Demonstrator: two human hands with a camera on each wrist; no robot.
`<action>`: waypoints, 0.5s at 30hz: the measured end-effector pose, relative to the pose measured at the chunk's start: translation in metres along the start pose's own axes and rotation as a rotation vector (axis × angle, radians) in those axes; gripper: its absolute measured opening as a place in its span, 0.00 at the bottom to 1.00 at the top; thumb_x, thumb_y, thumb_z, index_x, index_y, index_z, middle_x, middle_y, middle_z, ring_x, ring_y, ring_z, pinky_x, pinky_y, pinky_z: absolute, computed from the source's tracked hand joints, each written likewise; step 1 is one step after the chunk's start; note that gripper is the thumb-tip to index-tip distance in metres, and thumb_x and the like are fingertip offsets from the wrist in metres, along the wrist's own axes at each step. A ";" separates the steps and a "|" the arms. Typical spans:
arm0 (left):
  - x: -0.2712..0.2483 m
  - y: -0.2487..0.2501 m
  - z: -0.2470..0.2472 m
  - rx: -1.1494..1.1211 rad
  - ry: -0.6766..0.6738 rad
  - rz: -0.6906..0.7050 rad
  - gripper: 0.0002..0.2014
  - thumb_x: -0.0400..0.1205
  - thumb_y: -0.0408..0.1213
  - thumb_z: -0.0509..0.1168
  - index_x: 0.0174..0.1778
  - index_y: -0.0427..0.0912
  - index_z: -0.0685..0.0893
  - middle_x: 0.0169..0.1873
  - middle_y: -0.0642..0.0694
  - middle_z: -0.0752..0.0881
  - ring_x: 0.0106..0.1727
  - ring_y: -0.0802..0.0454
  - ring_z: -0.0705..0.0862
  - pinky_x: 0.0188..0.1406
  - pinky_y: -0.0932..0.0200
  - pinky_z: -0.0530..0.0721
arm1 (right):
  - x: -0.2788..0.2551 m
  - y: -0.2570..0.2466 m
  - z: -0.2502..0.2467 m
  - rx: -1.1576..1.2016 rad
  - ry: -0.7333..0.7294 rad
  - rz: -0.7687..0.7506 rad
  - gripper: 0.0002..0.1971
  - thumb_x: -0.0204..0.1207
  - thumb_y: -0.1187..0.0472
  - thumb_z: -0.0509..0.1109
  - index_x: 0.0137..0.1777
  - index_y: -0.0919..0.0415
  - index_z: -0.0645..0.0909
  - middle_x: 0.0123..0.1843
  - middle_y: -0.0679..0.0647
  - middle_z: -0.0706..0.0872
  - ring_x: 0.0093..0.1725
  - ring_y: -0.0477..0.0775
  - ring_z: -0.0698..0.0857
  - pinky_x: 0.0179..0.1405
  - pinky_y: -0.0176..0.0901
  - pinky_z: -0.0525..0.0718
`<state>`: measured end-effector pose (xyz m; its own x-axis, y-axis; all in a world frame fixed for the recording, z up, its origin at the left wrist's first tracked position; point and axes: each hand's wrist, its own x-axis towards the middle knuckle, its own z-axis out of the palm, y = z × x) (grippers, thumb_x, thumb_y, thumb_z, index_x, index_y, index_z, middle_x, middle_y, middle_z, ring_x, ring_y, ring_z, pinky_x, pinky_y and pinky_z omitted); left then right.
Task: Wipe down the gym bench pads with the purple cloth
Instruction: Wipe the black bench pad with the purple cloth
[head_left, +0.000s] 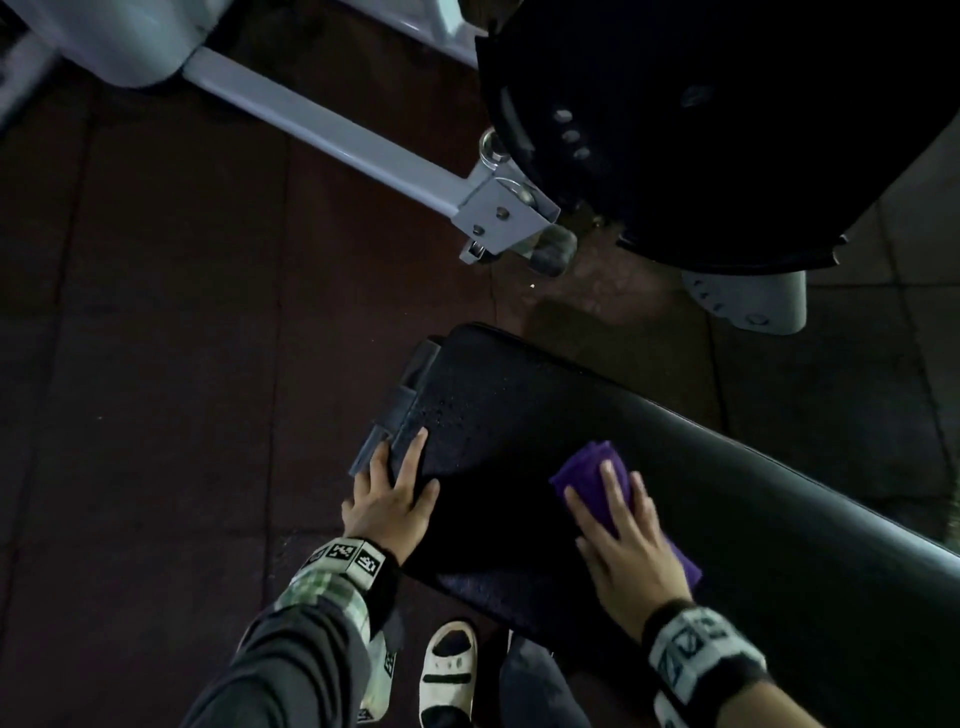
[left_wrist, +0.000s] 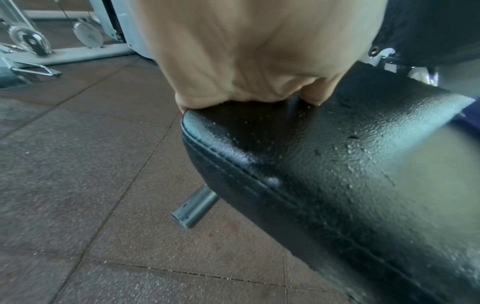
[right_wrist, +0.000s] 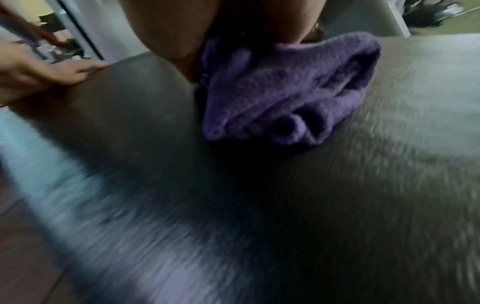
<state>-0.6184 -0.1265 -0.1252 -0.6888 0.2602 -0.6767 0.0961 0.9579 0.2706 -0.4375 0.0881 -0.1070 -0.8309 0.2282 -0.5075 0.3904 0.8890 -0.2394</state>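
A long black bench pad (head_left: 519, 410) runs from the middle of the head view to the lower right, with water droplets on its near-left end. The folded purple cloth (head_left: 579, 470) lies on the pad's top. My right hand (head_left: 618, 519) presses flat on it with straight fingers. The right wrist view shows the cloth (right_wrist: 285, 92) bunched under the hand on the blurred pad (right_wrist: 233, 205). My left hand (head_left: 395, 483) rests on the pad's left edge, fingers straight and thumb on top. Up close, my left hand (left_wrist: 246, 61) sits on the wet pad's corner (left_wrist: 337, 164).
A second black pad (head_left: 727, 130) on a white machine frame (head_left: 322, 124) stands beyond the bench. My foot in a white sandal (head_left: 449, 670) is beside the bench on reddish-brown floor tiles (head_left: 156, 364). A metal tube (left_wrist: 194, 207) sticks out under the pad.
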 end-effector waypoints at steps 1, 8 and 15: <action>0.001 0.000 0.000 -0.002 -0.003 -0.001 0.32 0.85 0.60 0.50 0.75 0.78 0.32 0.83 0.51 0.47 0.81 0.44 0.55 0.75 0.35 0.62 | -0.002 -0.010 0.004 -0.020 -0.028 -0.051 0.32 0.75 0.52 0.56 0.80 0.39 0.55 0.83 0.56 0.55 0.77 0.73 0.59 0.70 0.66 0.66; -0.001 0.005 -0.001 0.017 0.024 -0.014 0.33 0.85 0.58 0.53 0.79 0.72 0.38 0.83 0.49 0.48 0.80 0.43 0.56 0.74 0.35 0.65 | 0.085 -0.040 -0.032 -0.083 -0.014 -0.276 0.34 0.74 0.54 0.52 0.79 0.31 0.46 0.84 0.48 0.43 0.81 0.65 0.51 0.75 0.59 0.58; -0.001 0.003 0.002 0.031 0.045 -0.014 0.33 0.85 0.59 0.52 0.70 0.76 0.30 0.83 0.50 0.48 0.79 0.44 0.58 0.74 0.37 0.67 | 0.110 0.028 -0.062 -0.021 -0.021 -0.106 0.40 0.75 0.66 0.52 0.76 0.29 0.37 0.79 0.40 0.27 0.81 0.67 0.40 0.78 0.65 0.49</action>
<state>-0.6164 -0.1237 -0.1254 -0.7216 0.2418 -0.6487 0.1080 0.9648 0.2396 -0.5429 0.1626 -0.1179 -0.8586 0.1247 -0.4973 0.2925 0.9158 -0.2754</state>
